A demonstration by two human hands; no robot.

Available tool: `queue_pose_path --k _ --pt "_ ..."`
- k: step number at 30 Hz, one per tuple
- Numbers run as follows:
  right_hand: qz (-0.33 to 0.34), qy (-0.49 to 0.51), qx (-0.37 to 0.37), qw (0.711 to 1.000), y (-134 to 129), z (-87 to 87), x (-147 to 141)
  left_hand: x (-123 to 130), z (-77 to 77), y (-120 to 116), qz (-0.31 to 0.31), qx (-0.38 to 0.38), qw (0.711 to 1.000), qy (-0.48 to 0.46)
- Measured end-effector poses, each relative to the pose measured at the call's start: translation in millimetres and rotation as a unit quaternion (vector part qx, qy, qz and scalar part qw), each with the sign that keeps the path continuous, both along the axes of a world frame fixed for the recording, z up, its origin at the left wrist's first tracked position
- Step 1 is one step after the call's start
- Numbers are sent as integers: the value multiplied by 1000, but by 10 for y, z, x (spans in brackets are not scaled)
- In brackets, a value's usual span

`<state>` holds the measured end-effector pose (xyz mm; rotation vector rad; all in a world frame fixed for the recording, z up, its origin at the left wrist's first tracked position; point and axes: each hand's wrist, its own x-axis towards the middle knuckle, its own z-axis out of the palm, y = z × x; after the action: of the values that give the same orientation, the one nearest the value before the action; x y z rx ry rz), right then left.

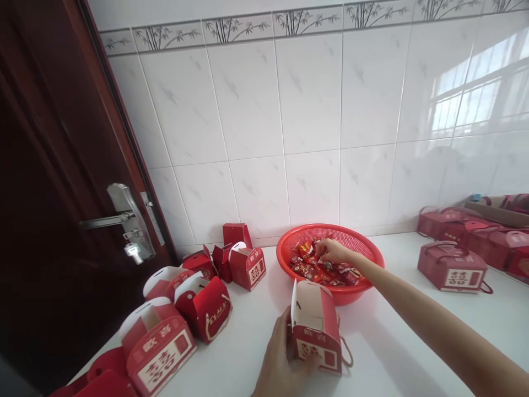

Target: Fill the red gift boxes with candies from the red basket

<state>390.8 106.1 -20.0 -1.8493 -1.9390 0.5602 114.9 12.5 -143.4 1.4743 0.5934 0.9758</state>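
My left hand (285,353) is wrapped round the lower left side of a red gift box (316,342). The box stands on the white table with its top flaps open and a rope handle hanging at its right side. Just behind it sits a red plastic basket (343,298) with wrapped candies (308,270) in it. My right hand (330,252) reaches into the basket, its fingers bent down and pinched together among the candies. What those fingers hold, if anything, is too small to make out.
Several open red gift boxes (159,347) crowd the table's left side. On the right a closed gift box (452,267) stands before a row of others (467,226) and a cardboard carton (500,212). A tiled wall (309,99) runs behind; a dark door (49,165) is at left.
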Motion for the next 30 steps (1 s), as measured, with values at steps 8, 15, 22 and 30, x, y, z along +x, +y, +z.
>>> queue_pose_path --k 8,15,22,30 --pt "-2 279 103 955 -233 302 -153 -25 -50 69 13 65 998 -1" --pt "114 425 72 895 -724 591 -708 -227 194 116 135 170 974 59" --pt "209 283 131 927 -1109 479 -1308 -344 572 9 123 165 979 3" --pt "175 297 180 921 -1235 374 -1539 -235 737 -194 132 84 987 -30"
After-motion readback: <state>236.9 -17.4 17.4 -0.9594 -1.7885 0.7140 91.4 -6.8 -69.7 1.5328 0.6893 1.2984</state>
